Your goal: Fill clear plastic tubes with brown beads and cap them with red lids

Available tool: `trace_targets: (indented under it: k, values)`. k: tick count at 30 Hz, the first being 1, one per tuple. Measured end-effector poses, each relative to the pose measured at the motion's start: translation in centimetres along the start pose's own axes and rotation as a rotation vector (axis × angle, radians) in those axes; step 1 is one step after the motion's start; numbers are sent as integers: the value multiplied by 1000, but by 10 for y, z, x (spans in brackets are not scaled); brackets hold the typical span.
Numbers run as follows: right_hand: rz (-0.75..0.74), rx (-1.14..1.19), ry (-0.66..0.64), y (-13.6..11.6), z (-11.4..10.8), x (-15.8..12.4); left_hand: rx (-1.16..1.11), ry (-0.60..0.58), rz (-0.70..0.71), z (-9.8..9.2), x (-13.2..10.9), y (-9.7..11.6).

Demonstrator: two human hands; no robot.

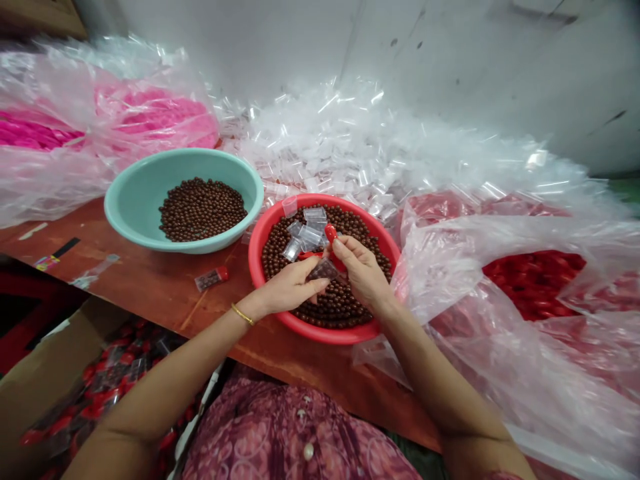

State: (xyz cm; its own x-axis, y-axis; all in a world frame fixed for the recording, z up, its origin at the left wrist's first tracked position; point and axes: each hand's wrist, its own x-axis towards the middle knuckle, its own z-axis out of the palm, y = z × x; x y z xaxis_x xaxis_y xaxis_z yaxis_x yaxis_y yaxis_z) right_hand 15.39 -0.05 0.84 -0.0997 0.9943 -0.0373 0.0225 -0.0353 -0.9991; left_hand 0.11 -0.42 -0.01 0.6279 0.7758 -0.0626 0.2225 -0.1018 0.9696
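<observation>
A red basin full of small brown beads sits at the table's near edge. Over it my left hand pinches a small clear plastic bag holding some beads. Close beside it, my right hand grips a small red scoop with fingers closed, its tip at the bag's mouth. Several empty little clear bags lie on the beads at the basin's far side. A gold bangle circles my left wrist.
A teal basin with more brown beads stands at the left. One filled red-capped bag lies on the wooden table. A heap of empty clear bags lies behind. Big plastic sacks hold pink items and red items.
</observation>
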Motion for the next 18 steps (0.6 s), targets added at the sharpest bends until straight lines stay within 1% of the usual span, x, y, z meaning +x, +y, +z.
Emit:
trace_targets:
  k: [3,5,9,10,14,18]
  values:
    - [-73,-172,-37,3,2,-5,69,62,40,0,-1,-1]
    - [-104,-259,-87,3,-4,-9,89,85,67,1,-1,-1]
    - [-95,-355,-319,-3,-21,-12,110,65,143,2,0,-1]
    - [-108,-402,-357,-5,-24,-13,118,57,155,2,0,0]
    - [-219,-584,-415,-6,-22,-19,192,65,122,1,-1,-1]
    - [-281,-637,-453,-2,-16,-24,201,110,129,-1,-2,-5]
